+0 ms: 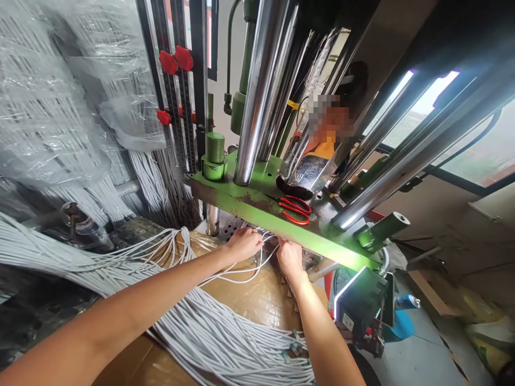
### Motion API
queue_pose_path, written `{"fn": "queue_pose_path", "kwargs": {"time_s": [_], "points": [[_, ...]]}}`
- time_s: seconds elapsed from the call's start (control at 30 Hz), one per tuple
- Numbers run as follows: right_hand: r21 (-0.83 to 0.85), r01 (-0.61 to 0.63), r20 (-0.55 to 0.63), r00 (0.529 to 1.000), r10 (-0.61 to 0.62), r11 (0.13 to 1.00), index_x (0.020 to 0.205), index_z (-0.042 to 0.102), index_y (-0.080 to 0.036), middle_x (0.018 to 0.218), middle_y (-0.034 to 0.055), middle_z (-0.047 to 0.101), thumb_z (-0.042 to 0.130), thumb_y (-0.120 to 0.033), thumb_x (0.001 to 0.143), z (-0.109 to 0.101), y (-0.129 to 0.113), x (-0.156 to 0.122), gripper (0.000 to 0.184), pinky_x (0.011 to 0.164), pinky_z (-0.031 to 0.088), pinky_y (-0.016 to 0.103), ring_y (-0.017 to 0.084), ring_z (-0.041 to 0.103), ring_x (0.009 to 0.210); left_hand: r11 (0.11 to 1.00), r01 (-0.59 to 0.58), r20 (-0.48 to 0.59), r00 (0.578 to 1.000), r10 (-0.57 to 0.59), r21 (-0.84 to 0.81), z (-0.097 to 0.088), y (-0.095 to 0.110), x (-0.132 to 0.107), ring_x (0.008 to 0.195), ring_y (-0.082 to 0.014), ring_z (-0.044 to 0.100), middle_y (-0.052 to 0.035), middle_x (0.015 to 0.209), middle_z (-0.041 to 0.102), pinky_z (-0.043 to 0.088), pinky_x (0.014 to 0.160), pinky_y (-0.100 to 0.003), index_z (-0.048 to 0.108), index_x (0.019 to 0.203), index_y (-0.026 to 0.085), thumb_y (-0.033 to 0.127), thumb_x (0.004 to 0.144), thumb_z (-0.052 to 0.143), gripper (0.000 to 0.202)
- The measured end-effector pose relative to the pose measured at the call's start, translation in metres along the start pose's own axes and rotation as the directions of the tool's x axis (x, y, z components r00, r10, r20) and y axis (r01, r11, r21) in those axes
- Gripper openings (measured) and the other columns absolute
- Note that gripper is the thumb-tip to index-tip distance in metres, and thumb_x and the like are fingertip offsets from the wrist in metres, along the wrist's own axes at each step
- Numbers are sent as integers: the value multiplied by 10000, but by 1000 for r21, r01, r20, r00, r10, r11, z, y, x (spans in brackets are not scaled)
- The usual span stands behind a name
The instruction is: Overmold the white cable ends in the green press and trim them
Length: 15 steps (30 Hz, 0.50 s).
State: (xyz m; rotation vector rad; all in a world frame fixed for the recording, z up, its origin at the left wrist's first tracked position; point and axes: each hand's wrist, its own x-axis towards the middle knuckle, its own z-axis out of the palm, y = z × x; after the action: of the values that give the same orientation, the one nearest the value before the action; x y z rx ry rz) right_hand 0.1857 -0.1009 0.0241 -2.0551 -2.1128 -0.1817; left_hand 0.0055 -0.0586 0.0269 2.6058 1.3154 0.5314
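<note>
Bright; glare top rt, warped edges

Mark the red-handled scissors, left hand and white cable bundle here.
Red-handled scissors (295,210): head view, red handle loops.
Left hand (243,244): head view, back of the hand.
White cable bundle (225,332): head view, strands below the forearm.

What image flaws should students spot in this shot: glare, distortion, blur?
In the head view, wide-angle distortion makes the chrome columns lean and converge; window light glares along the steel rods at right; a mosaic blur covers a person's head; the left hand, right hand and white wires stay fairly sharp.
</note>
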Motion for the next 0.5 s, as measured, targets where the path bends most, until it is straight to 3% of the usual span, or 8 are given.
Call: {"fn": "queue_pose_path", "kwargs": {"time_s": [0.1,0.23,0.37,0.5], "points": [[1,77,11,997,-77,997,1253,582,-169,1208,118,638,376,-68,869,4,-10,2,448,984,375,336,257,543,1144,998,65,-51,997,-65,-7,-7,-5,1,806,-248,644,-95,800,703,462,788,-362,717,811,185,330,882,506,265],[2,111,29,993,-111,994,1324,514,-114,1225,146,617,340,-71,890,12,-14,0,470,1027,349,341,258,503,1192,993,121,-88,989,-122,-13,-10,-19,5,928,-288,632,-130,915,705,446,866,-411,713,955,186,292,884,498,250],[9,86,56,995,-86,996,1249,584,-128,1145,160,658,360,-61,867,11,-13,4,448,979,400,368,277,569,1102,998,42,-46,998,-43,-41,-9,-32,12,944,-277,625,-110,978,703,448,895,-392,712,962,207,242,861,504,234],[55,74,49,996,-76,996,1219,615,-181,1211,153,632,384,-47,834,8,-15,13,468,983,404,397,292,562,1128,998,-27,-1,1000,27,-57,-10,-33,19,938,-262,625,-93,984,705,448,909,-365,712,989,212,187,840,489,270]]}}
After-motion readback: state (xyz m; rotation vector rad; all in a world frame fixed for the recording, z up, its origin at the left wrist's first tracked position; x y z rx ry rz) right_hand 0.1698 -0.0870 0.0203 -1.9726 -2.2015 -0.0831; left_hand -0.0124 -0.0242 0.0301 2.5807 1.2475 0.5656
